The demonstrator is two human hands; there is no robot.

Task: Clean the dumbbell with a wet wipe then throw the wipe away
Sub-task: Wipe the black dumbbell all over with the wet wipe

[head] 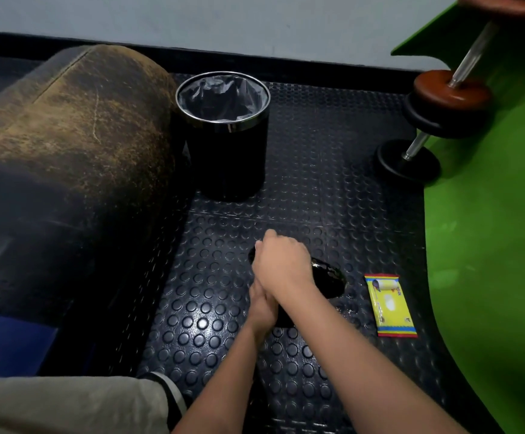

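Item: dumbbell (328, 275), black, lying on the studded rubber floor (301, 170); only a glossy end plate shows, just right of the right hand, the rest hidden under both hands.

Item: right hand (281, 266), knuckles up, fingers curled down over the dumbbell. A small pale edge at its far fingertips is probably the wet wipe (258, 244); too little shows to be sure. Judged step: wiping.

Item: left hand (262, 306), directly beneath and nearer than the right, pressed against the dumbbell's near part; whether it grips or merely steadies cannot be told.

Item: wipe packet (391, 305), yellow, flat on the floor, well right of the hands.

Item: bin (223, 98), black, lined, open-topped, well beyond the hands, beside a worn cushion (76, 120).

Item: other dumbbells (436, 114), far right, at the edge of the green mat (489, 245).

Risks: the dumbbell may roll if the left hand slackens; the hidden underside may go unwiped; a tossed wipe may miss the distant bin.
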